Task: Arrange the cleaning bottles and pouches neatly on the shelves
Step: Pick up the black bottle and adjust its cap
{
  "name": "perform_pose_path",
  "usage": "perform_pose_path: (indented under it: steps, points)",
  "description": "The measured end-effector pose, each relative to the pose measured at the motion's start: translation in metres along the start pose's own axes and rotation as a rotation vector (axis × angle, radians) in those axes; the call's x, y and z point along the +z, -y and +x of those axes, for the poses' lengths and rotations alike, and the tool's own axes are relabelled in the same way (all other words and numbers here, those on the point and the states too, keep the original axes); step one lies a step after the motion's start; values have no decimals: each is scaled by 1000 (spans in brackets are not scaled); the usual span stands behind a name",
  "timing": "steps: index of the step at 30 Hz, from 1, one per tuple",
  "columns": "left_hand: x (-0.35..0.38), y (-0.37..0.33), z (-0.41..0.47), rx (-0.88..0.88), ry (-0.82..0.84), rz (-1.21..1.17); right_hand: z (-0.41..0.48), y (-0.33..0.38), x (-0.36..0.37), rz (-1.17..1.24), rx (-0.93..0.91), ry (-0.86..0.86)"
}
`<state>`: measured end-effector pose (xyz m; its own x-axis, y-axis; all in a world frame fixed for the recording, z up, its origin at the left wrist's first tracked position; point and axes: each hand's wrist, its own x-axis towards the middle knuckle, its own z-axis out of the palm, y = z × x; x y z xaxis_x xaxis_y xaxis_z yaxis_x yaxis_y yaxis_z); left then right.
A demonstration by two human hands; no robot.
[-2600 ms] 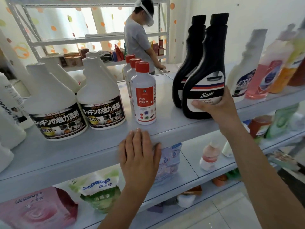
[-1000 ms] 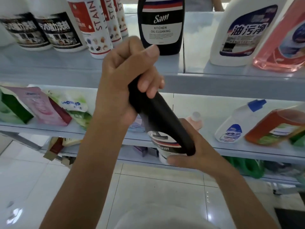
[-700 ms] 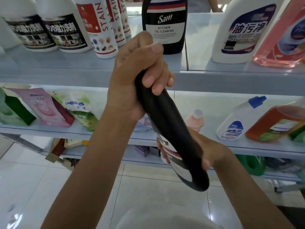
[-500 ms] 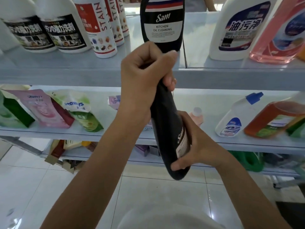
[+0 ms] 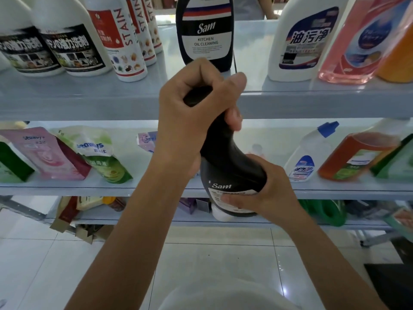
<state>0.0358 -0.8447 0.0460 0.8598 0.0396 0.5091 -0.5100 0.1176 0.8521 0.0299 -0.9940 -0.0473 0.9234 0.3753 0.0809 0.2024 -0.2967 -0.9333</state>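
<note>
A black Sam bottle (image 5: 225, 166) hangs upright in front of the shelves, between the top and middle levels. My left hand (image 5: 194, 108) grips its neck and cap from above. My right hand (image 5: 268, 189) holds its lower body, fingers across the white label. A second black Sam bottle (image 5: 204, 32) stands on the top shelf (image 5: 89, 95) just behind my left hand. On the middle shelf (image 5: 335, 189) lean a pink pouch (image 5: 44, 153) and a green Seaways pouch (image 5: 100, 155).
On the top shelf stand two white jugs with black labels (image 5: 71, 41), several white STAIN bottles (image 5: 120, 36), a white spray bottle (image 5: 306, 39) and a pink bottle (image 5: 362, 41). A blue-capped bottle (image 5: 310, 153) and an orange bottle (image 5: 359, 155) lie tilted on the middle shelf. White tiled floor lies below.
The black bottle was taken off the top shelf and lowered; it has swung from slanted to upright. My left hand stays on the neck, my right hand has moved round the lower body.
</note>
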Motion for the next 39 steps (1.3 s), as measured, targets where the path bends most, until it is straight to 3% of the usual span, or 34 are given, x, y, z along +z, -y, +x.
perform_pose_path:
  steps: [3,7,11,13,18,23,29,35,39]
  points:
    - [-1,-1,0,4,119,52,-5,-6,6,53,-6,-157]
    - [-15,4,-5,-92,282,20,-8,-13,1,34,15,-240]
    - [-9,9,-8,-73,26,142,-13,-16,4,-9,17,-290]
    - [-6,11,-7,-70,-14,184,-13,-17,7,-11,21,-309]
    - [-16,13,-7,-75,326,72,-14,-20,5,11,63,-339]
    - [-8,13,-3,-65,95,72,-9,-18,7,-154,99,-351]
    - [-12,18,-4,-97,334,1,-10,-18,5,-127,102,-367]
    - [-2,18,-2,-62,51,94,-9,-20,9,-178,92,-418]
    - [-7,18,-4,-52,321,21,-9,-17,8,-125,154,-322]
